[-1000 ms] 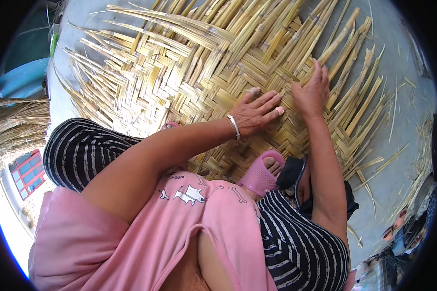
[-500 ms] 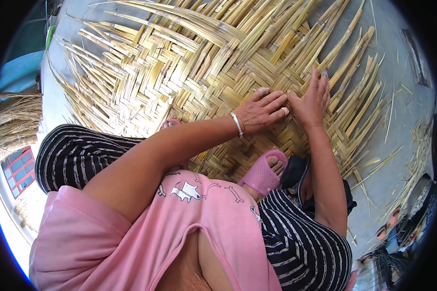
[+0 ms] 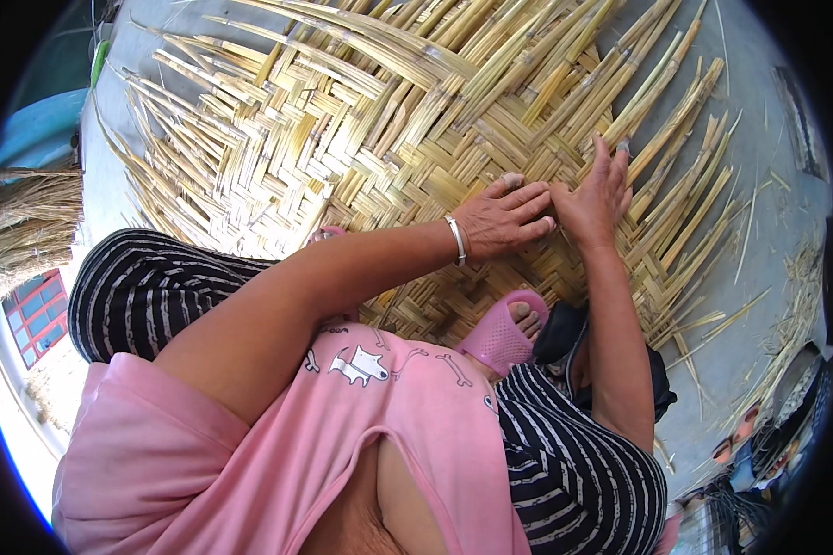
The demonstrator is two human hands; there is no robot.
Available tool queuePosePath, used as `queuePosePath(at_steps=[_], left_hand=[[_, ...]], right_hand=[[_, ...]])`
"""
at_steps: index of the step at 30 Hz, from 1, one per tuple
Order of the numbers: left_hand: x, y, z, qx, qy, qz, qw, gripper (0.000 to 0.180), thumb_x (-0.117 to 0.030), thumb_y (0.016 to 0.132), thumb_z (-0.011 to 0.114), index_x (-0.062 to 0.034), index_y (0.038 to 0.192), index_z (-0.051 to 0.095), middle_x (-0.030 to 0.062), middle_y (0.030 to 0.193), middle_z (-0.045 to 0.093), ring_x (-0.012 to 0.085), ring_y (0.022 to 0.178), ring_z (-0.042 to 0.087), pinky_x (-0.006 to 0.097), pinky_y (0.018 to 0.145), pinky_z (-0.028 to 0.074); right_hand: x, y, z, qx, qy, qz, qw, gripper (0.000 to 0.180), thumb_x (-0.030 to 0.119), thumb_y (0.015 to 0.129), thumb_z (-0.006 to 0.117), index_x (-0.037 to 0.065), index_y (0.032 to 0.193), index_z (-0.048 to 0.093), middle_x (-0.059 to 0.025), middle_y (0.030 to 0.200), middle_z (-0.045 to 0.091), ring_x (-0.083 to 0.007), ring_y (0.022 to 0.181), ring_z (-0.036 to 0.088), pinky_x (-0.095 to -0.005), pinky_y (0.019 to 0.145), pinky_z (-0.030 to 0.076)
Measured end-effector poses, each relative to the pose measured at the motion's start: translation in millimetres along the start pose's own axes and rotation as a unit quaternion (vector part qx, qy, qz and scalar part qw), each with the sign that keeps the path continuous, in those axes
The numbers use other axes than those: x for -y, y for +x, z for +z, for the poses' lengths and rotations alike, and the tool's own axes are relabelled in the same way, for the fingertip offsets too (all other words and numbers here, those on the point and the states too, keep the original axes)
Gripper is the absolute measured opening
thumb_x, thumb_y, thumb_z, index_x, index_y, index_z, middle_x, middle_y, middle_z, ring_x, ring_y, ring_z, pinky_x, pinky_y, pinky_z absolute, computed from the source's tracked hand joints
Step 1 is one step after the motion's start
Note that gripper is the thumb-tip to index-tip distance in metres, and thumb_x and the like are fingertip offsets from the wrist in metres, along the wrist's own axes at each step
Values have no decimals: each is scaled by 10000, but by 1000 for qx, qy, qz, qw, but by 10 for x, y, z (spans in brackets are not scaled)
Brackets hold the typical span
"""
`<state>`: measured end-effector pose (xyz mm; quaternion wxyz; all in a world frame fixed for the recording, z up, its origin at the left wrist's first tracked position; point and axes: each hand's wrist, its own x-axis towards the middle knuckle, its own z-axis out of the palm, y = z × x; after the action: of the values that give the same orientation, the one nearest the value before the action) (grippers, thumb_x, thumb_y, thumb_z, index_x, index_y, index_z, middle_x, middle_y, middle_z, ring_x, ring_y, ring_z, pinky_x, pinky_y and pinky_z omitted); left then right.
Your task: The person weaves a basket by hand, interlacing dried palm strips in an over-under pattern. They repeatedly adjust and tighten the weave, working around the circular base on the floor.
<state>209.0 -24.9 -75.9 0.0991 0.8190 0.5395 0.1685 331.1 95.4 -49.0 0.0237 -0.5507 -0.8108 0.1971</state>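
A partly woven mat of split yellow reed strips (image 3: 444, 180) lies spread on the floor before me, its loose strip ends fanning out at the far side and right. My left hand (image 3: 504, 220), with a pale bangle (image 3: 455, 239) at the wrist, rests palm down on the weave, fingers stretched and slightly bent. Close to its fingertips, my right hand (image 3: 594, 202) lies on the mat near the right-hand strips, fingers extended and apart. A finger on each hand seems to have a wrapped tip. Neither hand visibly grips a strip; the undersides of the fingers are hidden.
My foot in a pink slipper (image 3: 504, 331) stands on the mat's near edge, beside a black cloth-like item (image 3: 563, 331). Straw scraps (image 3: 773, 347) litter the grey floor at right, with mixed clutter (image 3: 759, 462) lower right. A straw bundle (image 3: 32, 217) lies far left.
My left hand has shifted very slightly and its fingers look a little more spread. The right hand's fingers have moved apart a bit. The mat keeps its place.
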Motion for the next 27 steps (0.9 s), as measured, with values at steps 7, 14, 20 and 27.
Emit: queuePosePath(at_steps=[7, 14, 20, 27], left_hand=[[-75, -155, 40, -49, -38, -77, 995, 528, -339, 721, 651, -139, 1174, 468, 112, 1367, 382, 256, 1285, 340, 439, 1051, 230], [-80, -491, -17, 12, -34, -69, 997, 731, -353, 726, 663, -133, 1334, 322, 103, 1427, 303, 251, 1329, 278, 455, 1069, 190], [-103, -492, -26, 26, -47, -82, 995, 729, -369, 743, 642, -122, 1345, 313, 100, 1433, 294, 250, 1334, 268, 453, 1079, 167], [-77, -521, -18, 31, -55, -74, 995, 718, -372, 758, 626, -122, 1350, 306, 93, 1437, 289, 247, 1338, 260, 452, 1082, 162]], right_hand=[[-87, -45, -50, -55, -8, -66, 996, 786, 318, 658, 669, 157, 1346, 324, -224, 1405, 239, -365, 1328, 187, -504, 1060, 145], [78, -13, -8, -42, -45, -1, 998, 877, 402, 650, 672, 159, 1383, 258, -229, 1411, 220, -366, 1336, 158, -520, 1059, 114], [174, 63, 9, 2, -41, 47, 998, 928, 402, 629, 667, 173, 1401, 207, -226, 1439, 166, -359, 1355, 109, -548, 1054, 71], [232, 58, -12, -3, -26, 56, 998, 900, 363, 603, 674, 189, 1371, 238, -217, 1444, 159, -359, 1355, 115, -566, 1049, 62]])
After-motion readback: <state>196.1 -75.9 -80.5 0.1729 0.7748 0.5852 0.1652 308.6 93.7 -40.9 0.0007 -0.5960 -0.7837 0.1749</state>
